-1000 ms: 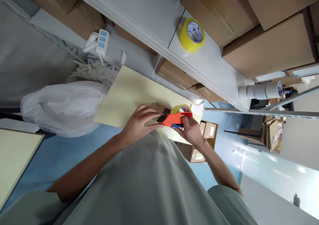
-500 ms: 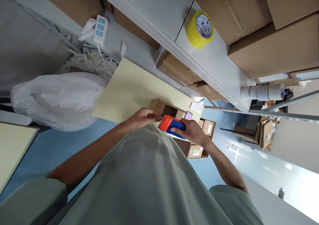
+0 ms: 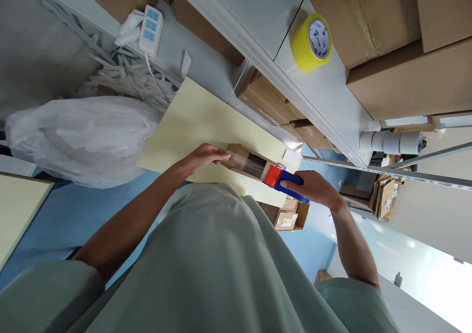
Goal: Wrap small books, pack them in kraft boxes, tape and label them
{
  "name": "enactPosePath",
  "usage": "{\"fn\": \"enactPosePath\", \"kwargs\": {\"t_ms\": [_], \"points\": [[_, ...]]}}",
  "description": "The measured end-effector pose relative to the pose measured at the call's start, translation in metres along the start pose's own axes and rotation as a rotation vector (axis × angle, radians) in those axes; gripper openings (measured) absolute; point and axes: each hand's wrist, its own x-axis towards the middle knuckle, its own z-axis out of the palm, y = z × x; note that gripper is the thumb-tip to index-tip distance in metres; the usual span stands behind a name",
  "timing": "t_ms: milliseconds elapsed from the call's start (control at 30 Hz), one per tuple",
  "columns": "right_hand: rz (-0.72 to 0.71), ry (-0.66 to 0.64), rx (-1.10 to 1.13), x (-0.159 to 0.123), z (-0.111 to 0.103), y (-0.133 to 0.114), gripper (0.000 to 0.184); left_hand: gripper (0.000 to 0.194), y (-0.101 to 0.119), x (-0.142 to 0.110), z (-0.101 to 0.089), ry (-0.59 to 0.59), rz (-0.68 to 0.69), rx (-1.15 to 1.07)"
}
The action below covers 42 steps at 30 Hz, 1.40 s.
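Observation:
A small brown cardboard box (image 3: 248, 163) lies on the pale yellow table (image 3: 191, 126). My left hand (image 3: 202, 157) is closed on the box's left end, holding it down. My right hand (image 3: 311, 188) grips the blue handle of a red tape dispenser (image 3: 282, 178), which sits at the box's right end. A strip of clear tape runs along the box top between the two hands.
A yellow tape roll (image 3: 311, 42) lies on the grey shelf, beside large cardboard boxes (image 3: 401, 77). A white plastic bag (image 3: 79, 138) sits left of the table, a power strip (image 3: 149, 24) above it. Small boxes (image 3: 285, 217) stand on the blue floor.
My right hand has drawn the tape dispenser from the box's left part to its right end, leaving tape along the top. My left hand stayed on the box. The view has shifted.

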Motion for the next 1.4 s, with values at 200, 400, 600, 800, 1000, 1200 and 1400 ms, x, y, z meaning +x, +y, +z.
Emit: {"fn": "enactPosePath", "kwargs": {"t_ms": [200,400,600,800,1000,1200,1400], "points": [[0.034,0.052,-0.031,0.016,0.007,-0.022,0.067,0.058,-0.024,0.036,0.007,-0.011,-0.062,-0.123],[0.015,0.051,-0.046,0.038,0.017,-0.032,0.070,0.063,-0.045,0.056,0.005,0.025,-0.119,-0.166],[0.002,0.072,-0.074,0.049,0.027,-0.033,0.072,0.058,-0.060,0.064,0.016,0.049,-0.111,-0.168],[0.010,0.059,-0.072,0.049,0.031,-0.031,0.070,0.072,-0.077,0.065,0.023,0.252,-0.035,0.022],[-0.002,0.092,-0.077,0.048,0.034,-0.029,0.070,0.112,-0.089,0.042,0.036,0.321,0.156,-0.042],[0.002,0.077,-0.062,0.043,0.034,-0.034,0.070,0.122,-0.084,0.004,0.070,0.124,0.421,0.075],[-0.020,0.097,-0.128,0.040,0.037,-0.040,0.067,0.133,-0.064,0.003,0.067,0.099,0.480,0.422]]}}
